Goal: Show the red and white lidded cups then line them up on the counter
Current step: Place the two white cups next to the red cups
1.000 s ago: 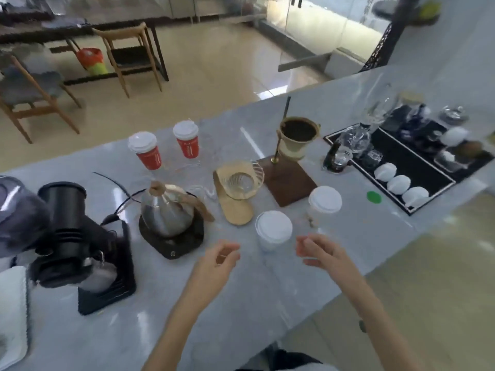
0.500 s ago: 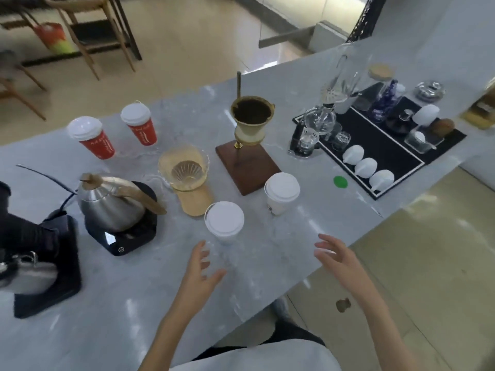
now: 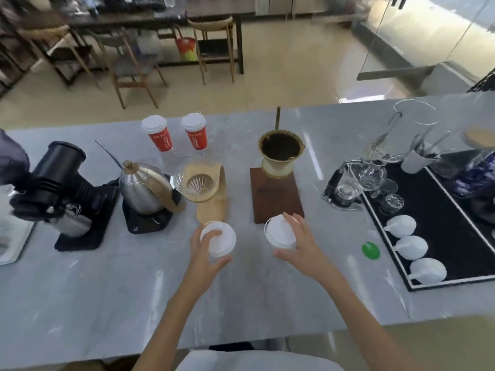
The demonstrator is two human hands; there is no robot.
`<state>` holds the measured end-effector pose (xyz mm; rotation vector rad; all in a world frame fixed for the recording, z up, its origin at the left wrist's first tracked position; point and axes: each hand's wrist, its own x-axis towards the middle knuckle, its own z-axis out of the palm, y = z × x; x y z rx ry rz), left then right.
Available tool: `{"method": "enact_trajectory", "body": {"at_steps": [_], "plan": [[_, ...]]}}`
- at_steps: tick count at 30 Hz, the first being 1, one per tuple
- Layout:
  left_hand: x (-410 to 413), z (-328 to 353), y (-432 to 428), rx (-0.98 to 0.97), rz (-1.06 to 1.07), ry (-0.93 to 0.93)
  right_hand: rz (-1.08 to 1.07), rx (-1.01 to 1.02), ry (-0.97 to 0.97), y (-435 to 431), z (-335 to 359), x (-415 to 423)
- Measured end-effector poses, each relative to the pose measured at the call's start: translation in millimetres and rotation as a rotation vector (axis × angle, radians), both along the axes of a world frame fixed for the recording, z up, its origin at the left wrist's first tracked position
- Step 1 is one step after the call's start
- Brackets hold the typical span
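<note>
Left hand [image 3: 204,251] wraps left white lidded cup [image 3: 218,242], fingers curled round its side, thumb at near side. Right hand [image 3: 301,247] grips right white lidded cup [image 3: 280,235], fingers over far side, thumb below. Both white cups at near-centre of grey counter [image 3: 80,298]; whether lifted or resting cannot be told. Two red lidded cups [image 3: 160,136] [image 3: 195,134] stand upright, side by side, at far edge, well apart from hands. Kettle [image 3: 144,190] on black scale and glass dripper [image 3: 198,184] lie between red and white cups.

A steel kettle [image 3: 143,191] stands beside a black grinder [image 3: 53,180].
</note>
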<state>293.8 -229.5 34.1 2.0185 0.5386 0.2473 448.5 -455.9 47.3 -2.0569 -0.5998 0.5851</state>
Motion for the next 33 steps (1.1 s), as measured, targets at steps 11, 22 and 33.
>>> {"method": "enact_trajectory", "body": {"at_steps": [11,22,33], "plan": [[9.3,37.3,-14.4,-0.175,0.017,-0.043,-0.217,0.177,0.022,-40.9,40.1,10.3],[150.7,286.0,60.4,0.066,-0.149,-0.434,-0.185,0.437,-0.408,4.9,282.0,142.4],[308.4,243.6,125.3,-0.179,-0.082,-0.099,-0.176,0.021,-0.342,138.1,252.5,314.4]]}}
